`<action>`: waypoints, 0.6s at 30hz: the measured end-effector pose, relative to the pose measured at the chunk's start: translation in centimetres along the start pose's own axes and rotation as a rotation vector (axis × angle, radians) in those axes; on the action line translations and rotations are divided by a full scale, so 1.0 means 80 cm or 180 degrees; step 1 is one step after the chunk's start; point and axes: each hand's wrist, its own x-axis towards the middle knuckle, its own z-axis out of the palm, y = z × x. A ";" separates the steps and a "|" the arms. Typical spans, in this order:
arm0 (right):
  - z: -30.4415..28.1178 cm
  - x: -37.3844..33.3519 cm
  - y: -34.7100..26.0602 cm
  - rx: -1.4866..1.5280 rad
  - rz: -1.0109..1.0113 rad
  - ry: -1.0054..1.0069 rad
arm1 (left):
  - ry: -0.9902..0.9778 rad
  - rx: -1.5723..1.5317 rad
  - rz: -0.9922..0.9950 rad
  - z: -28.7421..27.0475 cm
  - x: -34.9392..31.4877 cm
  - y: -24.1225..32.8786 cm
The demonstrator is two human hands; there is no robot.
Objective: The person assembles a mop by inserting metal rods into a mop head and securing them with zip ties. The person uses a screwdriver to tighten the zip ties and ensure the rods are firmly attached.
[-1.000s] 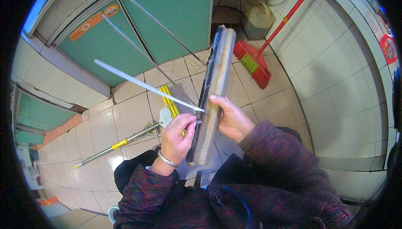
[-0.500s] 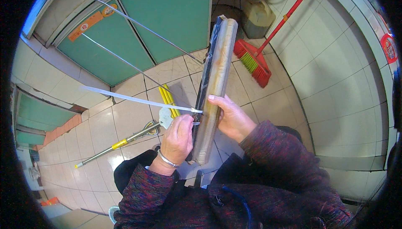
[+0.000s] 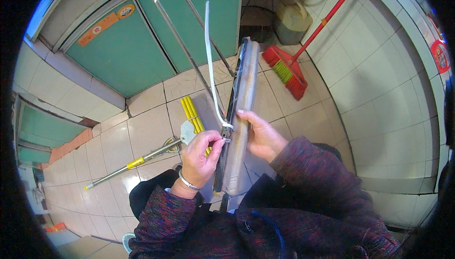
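A long sponge mop head [image 3: 245,98], pale and stained, with a dark backing strip [image 3: 232,110] along its left side, stands upright-slanted in front of me. My right hand [image 3: 263,135] is closed round its right side, the thumb on the sponge. Two thin metal rods [image 3: 182,41] run from the strip toward the upper left. A white cable tie [image 3: 211,65] is looped at the strip, its long tail curving up. Just below that loop, my left hand [image 3: 203,155] pinches a small whitish piece that looks like another cable tie; its fingers partly hide it.
On the tiled floor lie a mop handle [image 3: 142,159] with yellow parts and a bundle of yellow tubes [image 3: 189,110]. A red broom [image 3: 290,76] leans at the right wall beside a cloudy plastic jug [image 3: 292,21]. Green cabinet doors [image 3: 189,27] stand ahead.
The mop head has turned and come down nearer to me, and the rods now point more steeply upward. The cable tie's tail swung from pointing left to pointing up. Both hands keep their holds.
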 end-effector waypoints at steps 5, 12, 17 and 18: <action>-0.002 0.002 0.002 -0.0074 0.0105 -0.0055 | -0.0094 0.0129 0.0148 -0.003 -0.001 -0.003; 0.001 0.002 0.000 -0.0291 -0.0230 0.0098 | -0.0122 -0.0346 -0.0504 -0.001 -0.006 -0.007; 0.010 -0.003 -0.006 -0.0386 -0.0499 -0.0064 | -0.0208 -0.0980 -0.0960 0.001 -0.009 -0.013; 0.010 -0.003 -0.007 -0.0392 -0.0523 -0.0112 | -0.0215 -0.1128 -0.1029 0.002 -0.010 -0.015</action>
